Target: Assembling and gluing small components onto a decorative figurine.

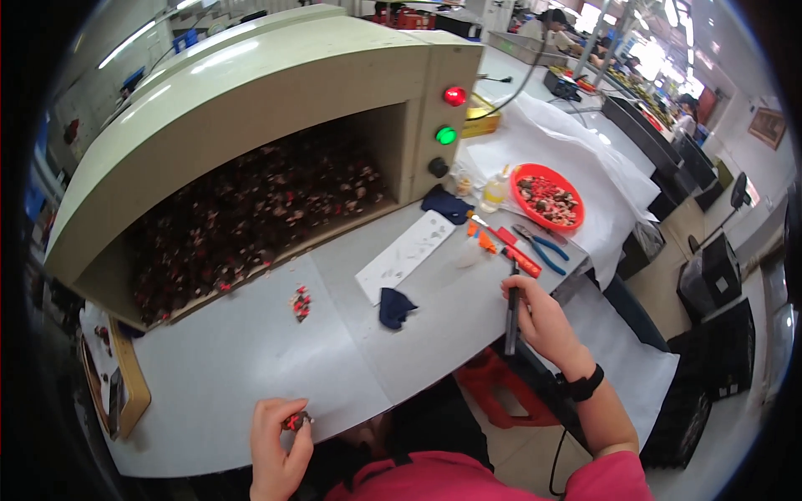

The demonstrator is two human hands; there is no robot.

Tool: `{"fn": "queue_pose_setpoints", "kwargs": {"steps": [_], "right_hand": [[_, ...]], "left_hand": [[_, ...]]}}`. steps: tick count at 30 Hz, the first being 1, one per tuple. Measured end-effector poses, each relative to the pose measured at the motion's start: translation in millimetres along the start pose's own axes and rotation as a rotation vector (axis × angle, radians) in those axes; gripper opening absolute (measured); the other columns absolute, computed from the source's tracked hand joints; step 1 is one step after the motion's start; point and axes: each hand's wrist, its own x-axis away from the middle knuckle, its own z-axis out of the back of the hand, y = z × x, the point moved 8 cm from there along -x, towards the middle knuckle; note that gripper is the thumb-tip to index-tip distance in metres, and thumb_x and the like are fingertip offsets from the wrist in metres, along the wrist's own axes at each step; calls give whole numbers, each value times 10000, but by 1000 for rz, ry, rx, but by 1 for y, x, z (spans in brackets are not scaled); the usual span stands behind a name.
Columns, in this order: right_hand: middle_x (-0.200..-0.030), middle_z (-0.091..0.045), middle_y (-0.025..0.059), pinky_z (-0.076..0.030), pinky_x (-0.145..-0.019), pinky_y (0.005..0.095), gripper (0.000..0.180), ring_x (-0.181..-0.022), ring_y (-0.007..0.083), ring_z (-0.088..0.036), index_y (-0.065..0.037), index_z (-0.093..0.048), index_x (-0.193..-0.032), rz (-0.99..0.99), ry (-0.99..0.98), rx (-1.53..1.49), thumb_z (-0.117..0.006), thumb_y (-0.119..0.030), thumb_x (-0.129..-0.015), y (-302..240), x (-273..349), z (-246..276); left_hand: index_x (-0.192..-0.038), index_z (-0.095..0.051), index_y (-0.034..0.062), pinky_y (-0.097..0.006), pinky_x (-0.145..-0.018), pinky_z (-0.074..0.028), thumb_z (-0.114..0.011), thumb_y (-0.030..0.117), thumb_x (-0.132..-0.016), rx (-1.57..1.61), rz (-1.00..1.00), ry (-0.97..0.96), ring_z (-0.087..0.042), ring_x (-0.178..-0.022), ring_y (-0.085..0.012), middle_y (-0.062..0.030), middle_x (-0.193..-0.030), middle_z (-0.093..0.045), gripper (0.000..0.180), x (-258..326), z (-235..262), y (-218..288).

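Note:
My left hand (278, 442) is closed around a small dark and red part (296, 420) near the front edge of the grey table (242, 367). My right hand (539, 316) grips a slim dark pen-like tool (511, 311), held upright at the table's right edge. A little pile of the same red and dark parts (301, 302) lies on the table between my hands and the oven-like machine (251, 125).
The beige machine's open mouth holds many dark and red parts. A white sheet (408, 252), two dark blue cloths (395, 306), blue pliers (541, 245), an orange-handled tool (510, 249), a glue bottle (494, 190) and a red bowl of parts (547, 197) lie to the right. Other people work at the far back.

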Motion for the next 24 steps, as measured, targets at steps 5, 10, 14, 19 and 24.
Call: {"fn": "queue_pose_setpoints", "kwargs": {"steps": [5,10,14,19,24], "right_hand": [[-992,-600,152,-460,-879,342,284,-992,288,-605,-12,-504,-1159,-96,-79,-17,-423,17,-888,14,-21,3],[-1040,-594,212,-460,-886,388,294,-997,356,-582,3,-509,-1168,47,-130,112,-463,-7,-878,16,-42,-3],[-1070,-604,193,-465,-894,378,292,-1018,339,-584,-9,-548,-1174,97,-82,136,-513,-35,-885,24,-56,18],[-945,-647,139,-504,-774,400,114,-899,319,-621,-55,-642,-951,45,158,380,-600,-109,-859,75,-87,116],[-924,-660,120,-497,-766,400,128,-887,306,-631,-72,-657,-919,-79,77,524,-582,-162,-867,130,-120,154]], "left_hand": [[-1188,-488,-18,-248,-750,-435,-478,-32,-876,259,195,117,-480,-823,-126,-65,-995,-452,313,8,-27,-46],[-1197,-529,-21,-296,-754,-456,-515,50,-896,-63,25,204,-523,-800,-183,-99,-970,-515,309,2,-37,-32],[-1260,-498,-24,-295,-755,-468,-526,93,-941,-150,50,145,-532,-839,-186,-98,-1003,-508,341,3,-40,-38],[-1260,-498,-29,-288,-750,-473,-517,82,-944,-134,134,166,-540,-828,-178,-95,-985,-511,335,6,-41,-45],[-1265,-490,-32,-294,-756,-469,-513,93,-947,-131,158,150,-543,-813,-183,-101,-982,-522,342,4,-43,-45]]}}
